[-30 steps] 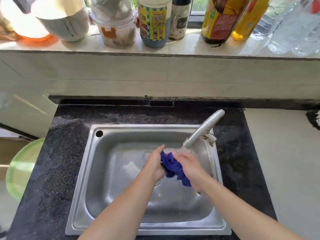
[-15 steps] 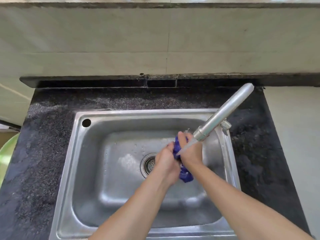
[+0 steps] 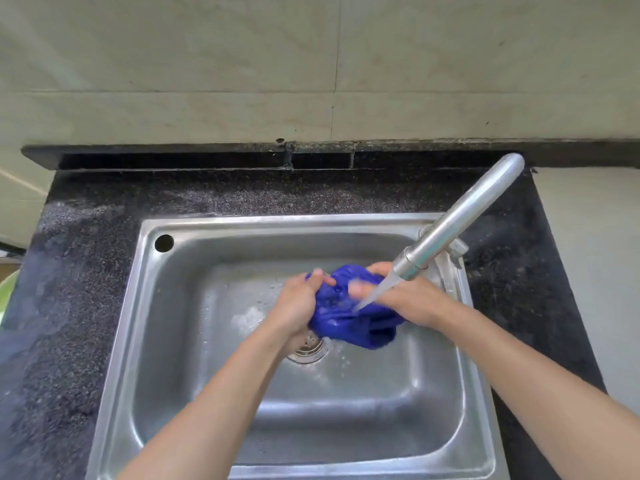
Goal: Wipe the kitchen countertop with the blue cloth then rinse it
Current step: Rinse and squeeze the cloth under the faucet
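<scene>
Blue cloth (image 3: 349,317) bunched under tap (image 3: 460,216) water, left hand (image 3: 298,306) gripping it, right hand (image 3: 405,299) gripping it

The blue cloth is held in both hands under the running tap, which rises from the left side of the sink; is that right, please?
Not quite. The head view shows the tap rising from the right side of the sink, not the left. The rest stands: the left hand and the right hand both grip the blue cloth under its running water.
</scene>
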A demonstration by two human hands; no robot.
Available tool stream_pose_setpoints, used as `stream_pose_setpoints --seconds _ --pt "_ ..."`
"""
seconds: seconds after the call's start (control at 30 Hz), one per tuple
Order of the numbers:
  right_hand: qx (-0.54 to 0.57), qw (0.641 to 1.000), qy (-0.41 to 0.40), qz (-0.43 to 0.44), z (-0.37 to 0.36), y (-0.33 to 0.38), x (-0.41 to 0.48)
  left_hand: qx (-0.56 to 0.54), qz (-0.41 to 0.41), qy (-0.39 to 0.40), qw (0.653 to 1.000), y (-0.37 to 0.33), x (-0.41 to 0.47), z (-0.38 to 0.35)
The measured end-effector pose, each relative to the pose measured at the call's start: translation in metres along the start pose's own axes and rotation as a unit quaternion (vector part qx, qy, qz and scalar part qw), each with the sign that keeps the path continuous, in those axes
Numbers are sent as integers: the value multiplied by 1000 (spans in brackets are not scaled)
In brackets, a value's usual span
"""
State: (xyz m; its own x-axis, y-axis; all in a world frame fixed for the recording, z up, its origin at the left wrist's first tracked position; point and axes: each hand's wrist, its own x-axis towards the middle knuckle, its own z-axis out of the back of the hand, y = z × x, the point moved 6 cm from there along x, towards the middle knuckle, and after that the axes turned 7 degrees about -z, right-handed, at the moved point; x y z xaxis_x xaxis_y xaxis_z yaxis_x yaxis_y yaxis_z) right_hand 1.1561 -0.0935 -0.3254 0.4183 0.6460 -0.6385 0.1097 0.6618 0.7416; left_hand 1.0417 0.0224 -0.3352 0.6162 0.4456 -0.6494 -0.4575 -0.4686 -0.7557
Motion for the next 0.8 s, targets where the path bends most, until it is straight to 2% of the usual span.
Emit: stream_pose_setpoints --seconds 0.03,0.1,0.13,0.2,0.23,0.27,0.3,0.33,0.4,0.43,0.5,0.6,0.67,0.7,0.73,0.8 --pt "-96 994 42 -16 1 -8 -7 -19 -14 14 1000 -7 2 4" --pt "-278 960 29 -30 12 -27 -13 -32 -30 62 997 -16 4 11" --pt "-278 960 -3 -36 18 -31 -14 4 -29 98 995 -16 4 13" --pt "-124 991 -40 -36 26 -30 -19 158 -10 173 972 -5 3 17" --pt "-29 998 -34 -34 25 -26 -22 253 5 199 947 5 2 19" --pt "38 998 -30 -28 22 -23 -23 321 14 211 923 13 1 21" --pt "84 995 -41 -27 20 -20 -25 336 18 206 919 20 2 23" --pt "119 990 -72 -30 19 -22 -24 295 21 196 935 24 2 21" --pt "191 971 -139 -32 15 -21 -23 78 39 141 986 27 0 15" --pt "203 967 -150 -22 8 -20 -23 -32 55 107 992 32 1 12" --pt "180 972 -149 26 -16 -15 -27 -144 90 51 984 40 7 1" --pt "84 979 -179 51 -52 -10 -31 -137 106 0 985 42 7 -25" --pt "2 953 -302 -12 -35 -15 -14 -126 103 -11 987 41 -4 -47" --pt "9 934 -354 -56 -17 -21 -6 -129 91 -10 987 40 -10 -55" --pt "45 924 -371 -77 -5 -24 1 -129 80 -6 988 38 -15 -59" --pt "78 929 -355 -64 -9 -23 4 -143 99 -32 984 33 -14 -59"
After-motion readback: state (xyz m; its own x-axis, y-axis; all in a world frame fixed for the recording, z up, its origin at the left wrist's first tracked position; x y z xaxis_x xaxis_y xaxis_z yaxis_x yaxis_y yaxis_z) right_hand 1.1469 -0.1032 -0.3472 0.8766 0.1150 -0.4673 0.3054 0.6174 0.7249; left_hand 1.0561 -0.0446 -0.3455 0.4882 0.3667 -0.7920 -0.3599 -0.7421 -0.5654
